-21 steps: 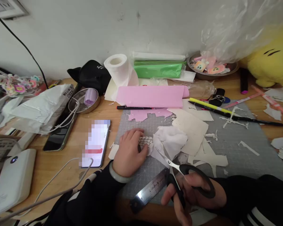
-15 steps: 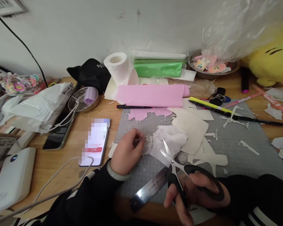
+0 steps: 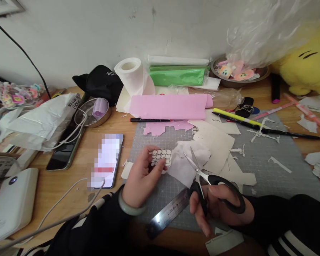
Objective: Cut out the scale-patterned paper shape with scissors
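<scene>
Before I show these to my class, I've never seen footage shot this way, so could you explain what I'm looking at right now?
There is no machine here: these are a person's two bare hands. The camera is worn on the person's head, looking forward and down.

The left hand holds a patterned white piece marked with dark lines. The right hand holds black-handled scissors, blades parted, in front of crumpled white material.

A grey cutting mat lies on the wooden table, with a metal ruler at its near edge. Paper scraps are scattered about. Further back are a folded pink sheet and a white roll. A lit phone lies left of the mat.
</scene>
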The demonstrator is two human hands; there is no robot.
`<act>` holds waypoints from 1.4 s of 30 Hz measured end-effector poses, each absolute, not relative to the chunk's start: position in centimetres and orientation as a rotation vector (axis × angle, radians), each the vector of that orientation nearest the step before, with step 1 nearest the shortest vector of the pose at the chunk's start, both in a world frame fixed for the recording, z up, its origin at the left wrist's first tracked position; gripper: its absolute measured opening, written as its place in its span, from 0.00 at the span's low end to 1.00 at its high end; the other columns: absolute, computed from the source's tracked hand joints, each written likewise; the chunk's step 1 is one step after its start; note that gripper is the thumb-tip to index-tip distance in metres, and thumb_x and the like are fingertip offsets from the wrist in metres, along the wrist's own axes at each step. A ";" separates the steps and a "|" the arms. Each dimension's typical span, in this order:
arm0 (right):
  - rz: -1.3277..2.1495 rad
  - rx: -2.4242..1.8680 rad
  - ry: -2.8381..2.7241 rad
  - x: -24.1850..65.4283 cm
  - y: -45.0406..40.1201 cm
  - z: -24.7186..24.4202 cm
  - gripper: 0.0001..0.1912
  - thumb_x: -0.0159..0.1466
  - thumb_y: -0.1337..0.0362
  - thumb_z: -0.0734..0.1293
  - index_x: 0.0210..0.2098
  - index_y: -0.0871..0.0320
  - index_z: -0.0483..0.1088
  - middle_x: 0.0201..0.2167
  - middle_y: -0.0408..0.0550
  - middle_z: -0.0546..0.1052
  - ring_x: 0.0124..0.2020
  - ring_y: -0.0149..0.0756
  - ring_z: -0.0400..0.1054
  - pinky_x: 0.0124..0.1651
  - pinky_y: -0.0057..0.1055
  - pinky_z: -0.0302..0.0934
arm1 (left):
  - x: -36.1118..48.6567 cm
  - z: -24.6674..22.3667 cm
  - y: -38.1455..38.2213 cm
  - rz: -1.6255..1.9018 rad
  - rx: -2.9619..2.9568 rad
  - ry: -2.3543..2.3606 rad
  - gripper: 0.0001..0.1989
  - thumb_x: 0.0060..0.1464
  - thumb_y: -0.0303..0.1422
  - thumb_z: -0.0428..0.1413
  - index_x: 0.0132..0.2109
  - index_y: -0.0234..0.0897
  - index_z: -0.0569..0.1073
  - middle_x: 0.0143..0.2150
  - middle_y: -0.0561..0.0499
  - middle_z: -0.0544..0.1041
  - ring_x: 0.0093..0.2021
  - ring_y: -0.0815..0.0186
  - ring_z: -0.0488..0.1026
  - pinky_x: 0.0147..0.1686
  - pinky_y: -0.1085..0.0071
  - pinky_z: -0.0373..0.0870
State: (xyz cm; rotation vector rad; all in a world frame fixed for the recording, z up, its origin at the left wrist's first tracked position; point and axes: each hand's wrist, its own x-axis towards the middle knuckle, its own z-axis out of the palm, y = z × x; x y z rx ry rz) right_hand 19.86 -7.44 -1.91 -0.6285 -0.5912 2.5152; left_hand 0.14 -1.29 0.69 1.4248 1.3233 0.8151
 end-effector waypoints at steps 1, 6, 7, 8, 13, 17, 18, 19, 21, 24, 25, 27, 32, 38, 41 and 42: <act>2.511 -0.639 -0.587 19.9 -7.4 -1.9 0.29 0.54 0.41 0.59 0.32 0.65 0.65 0.19 0.47 0.71 0.19 0.27 0.62 0.27 0.27 0.52 | -0.3 0.7 -0.9 0.825 1.526 1.380 0.11 0.53 0.32 0.52 0.45 0.40 0.62 0.27 0.57 0.71 0.28 0.68 0.70 0.29 0.73 0.65; 2.517 -0.661 -0.600 20.0 -7.4 -1.8 0.28 0.54 0.42 0.58 0.31 0.64 0.64 0.19 0.47 0.70 0.19 0.27 0.61 0.27 0.27 0.50 | -1.7 1.0 0.5 0.739 1.920 1.436 0.11 0.54 0.26 0.42 0.35 0.38 0.69 0.30 0.53 0.72 0.33 0.66 0.69 0.34 0.71 0.64; 2.520 -0.669 -0.602 20.0 -7.4 -1.8 0.28 0.54 0.42 0.58 0.31 0.64 0.64 0.19 0.47 0.70 0.19 0.27 0.61 0.27 0.27 0.50 | -1.7 1.1 0.6 0.713 1.970 1.420 0.12 0.53 0.26 0.41 0.32 0.37 0.69 0.30 0.52 0.71 0.33 0.65 0.68 0.34 0.71 0.64; 2.522 -0.679 -0.601 20.0 -7.3 -1.7 0.28 0.54 0.42 0.58 0.31 0.64 0.64 0.19 0.47 0.70 0.19 0.27 0.61 0.27 0.27 0.50 | -1.6 1.1 0.7 0.679 2.014 1.407 0.12 0.52 0.25 0.41 0.30 0.37 0.69 0.29 0.51 0.71 0.33 0.65 0.68 0.34 0.70 0.64; 2.520 -0.686 -0.599 19.9 -7.3 -1.6 0.28 0.54 0.42 0.58 0.31 0.64 0.64 0.19 0.47 0.70 0.19 0.27 0.61 0.28 0.27 0.52 | -1.0 0.7 0.5 0.392 2.209 1.444 0.09 0.51 0.27 0.45 0.33 0.37 0.70 0.29 0.50 0.73 0.32 0.62 0.69 0.35 0.66 0.64; 2.518 -0.676 -0.584 20.0 -7.3 -1.7 0.27 0.55 0.43 0.58 0.31 0.64 0.64 0.19 0.47 0.70 0.19 0.27 0.61 0.27 0.27 0.51 | -1.0 0.4 0.4 0.252 2.265 1.437 0.11 0.54 0.30 0.46 0.38 0.38 0.73 0.33 0.48 0.75 0.36 0.58 0.70 0.40 0.60 0.62; 2.519 -0.680 -0.587 20.0 -7.3 -1.7 0.27 0.55 0.43 0.58 0.31 0.64 0.64 0.19 0.47 0.70 0.19 0.27 0.61 0.27 0.27 0.51 | -1.1 0.4 0.5 0.258 2.254 1.424 0.12 0.55 0.29 0.46 0.38 0.38 0.73 0.33 0.48 0.75 0.37 0.58 0.70 0.40 0.60 0.62; 2.521 -0.686 -0.590 20.0 -7.3 -1.7 0.27 0.55 0.43 0.59 0.31 0.64 0.64 0.19 0.47 0.71 0.19 0.27 0.62 0.27 0.27 0.52 | -1.1 0.5 0.5 0.275 2.235 1.420 0.12 0.55 0.28 0.45 0.38 0.38 0.74 0.32 0.48 0.75 0.37 0.58 0.70 0.40 0.61 0.62; 2.522 -0.686 -0.588 19.9 -7.2 -1.6 0.27 0.55 0.43 0.59 0.31 0.64 0.64 0.19 0.48 0.71 0.19 0.27 0.62 0.27 0.27 0.52 | -1.2 0.6 0.6 0.316 2.202 1.432 0.13 0.55 0.26 0.44 0.36 0.38 0.73 0.31 0.48 0.74 0.37 0.59 0.70 0.38 0.62 0.62; 2.527 -0.677 -0.570 19.8 -7.2 -1.6 0.27 0.54 0.43 0.60 0.31 0.64 0.64 0.20 0.48 0.71 0.19 0.27 0.62 0.27 0.26 0.52 | -1.1 0.8 0.7 0.308 2.206 1.443 0.13 0.55 0.26 0.43 0.34 0.37 0.72 0.31 0.48 0.73 0.36 0.59 0.69 0.38 0.62 0.62; 2.529 -0.681 -0.569 19.8 -7.2 -1.6 0.27 0.54 0.43 0.60 0.31 0.65 0.64 0.20 0.48 0.71 0.19 0.27 0.62 0.27 0.26 0.52 | -1.0 0.8 0.7 0.290 2.216 1.443 0.13 0.55 0.26 0.42 0.34 0.37 0.72 0.32 0.48 0.73 0.37 0.59 0.69 0.38 0.61 0.61; 2.531 -0.684 -0.568 19.8 -7.2 -1.6 0.28 0.54 0.42 0.60 0.31 0.65 0.64 0.20 0.47 0.71 0.19 0.27 0.62 0.27 0.26 0.52 | -0.9 0.8 0.6 0.255 2.233 1.442 0.13 0.55 0.26 0.42 0.34 0.38 0.72 0.33 0.48 0.74 0.38 0.58 0.69 0.40 0.60 0.61; 2.528 -0.672 -0.570 19.8 -7.2 -1.7 0.27 0.54 0.42 0.59 0.31 0.64 0.64 0.19 0.47 0.71 0.19 0.27 0.62 0.27 0.26 0.52 | -0.9 0.7 0.5 0.191 2.251 1.431 0.12 0.53 0.26 0.46 0.40 0.39 0.72 0.37 0.48 0.74 0.41 0.57 0.69 0.44 0.56 0.59; 2.515 -0.666 -0.575 19.8 -7.2 -1.7 0.26 0.55 0.44 0.59 0.31 0.65 0.64 0.19 0.48 0.70 0.19 0.28 0.62 0.27 0.27 0.52 | -1.0 0.5 0.3 0.180 2.241 1.452 0.17 0.51 0.26 0.48 0.49 0.38 0.66 0.41 0.47 0.72 0.43 0.57 0.68 0.47 0.56 0.58; 2.520 -0.669 -0.564 19.9 -7.2 -1.7 0.27 0.55 0.43 0.59 0.31 0.65 0.64 0.20 0.47 0.70 0.19 0.27 0.61 0.28 0.27 0.52 | -1.1 0.5 0.3 0.177 2.267 1.447 0.12 0.53 0.28 0.48 0.46 0.36 0.66 0.40 0.46 0.72 0.42 0.56 0.68 0.47 0.56 0.59; 2.527 -0.678 -0.562 19.9 -7.2 -1.6 0.27 0.54 0.43 0.60 0.31 0.65 0.64 0.20 0.47 0.70 0.19 0.27 0.61 0.28 0.27 0.52 | -1.1 0.5 0.3 0.182 2.274 1.446 0.11 0.54 0.29 0.48 0.45 0.36 0.67 0.39 0.46 0.72 0.42 0.56 0.68 0.46 0.56 0.59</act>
